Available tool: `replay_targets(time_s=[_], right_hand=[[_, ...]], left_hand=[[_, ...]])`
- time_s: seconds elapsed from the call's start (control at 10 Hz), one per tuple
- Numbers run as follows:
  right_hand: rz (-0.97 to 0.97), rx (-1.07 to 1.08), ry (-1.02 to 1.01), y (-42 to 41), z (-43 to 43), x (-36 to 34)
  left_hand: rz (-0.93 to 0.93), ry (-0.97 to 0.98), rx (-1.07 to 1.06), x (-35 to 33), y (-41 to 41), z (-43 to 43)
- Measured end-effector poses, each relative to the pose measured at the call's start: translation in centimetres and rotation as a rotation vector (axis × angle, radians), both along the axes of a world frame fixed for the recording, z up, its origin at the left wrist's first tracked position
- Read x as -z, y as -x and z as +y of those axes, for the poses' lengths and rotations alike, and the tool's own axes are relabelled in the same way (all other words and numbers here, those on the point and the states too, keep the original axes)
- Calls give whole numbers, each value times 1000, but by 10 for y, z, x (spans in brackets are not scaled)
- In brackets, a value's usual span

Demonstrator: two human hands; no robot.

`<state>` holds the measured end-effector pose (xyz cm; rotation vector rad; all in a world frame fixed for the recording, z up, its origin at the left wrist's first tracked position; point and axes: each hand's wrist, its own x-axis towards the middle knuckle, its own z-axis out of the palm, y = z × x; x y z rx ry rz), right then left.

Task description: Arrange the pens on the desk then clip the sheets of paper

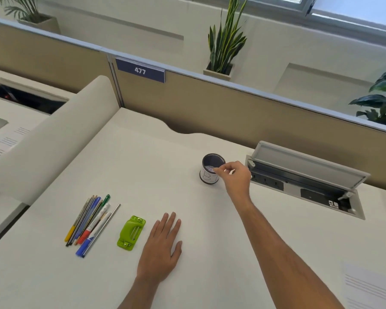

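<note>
A printed sheet lies nearest, well right of both grips. The left grip rests flat, fingers straight, on the surface. A green clipper lies just left of it, with the bunched pens further left. Farther off, the right grip pinches the dark cup at its rim.
</note>
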<state>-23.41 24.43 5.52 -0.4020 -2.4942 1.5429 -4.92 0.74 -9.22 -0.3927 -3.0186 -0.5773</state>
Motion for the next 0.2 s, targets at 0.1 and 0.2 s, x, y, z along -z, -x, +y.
replay_targets(time_s=[0.1, 0.2], right_hand=[[6, 6, 236, -23, 3, -17], [16, -51, 243, -53, -3, -27]], left_hand=[[1, 8, 2, -7, -2, 0], [14, 22, 15, -14, -5, 5]])
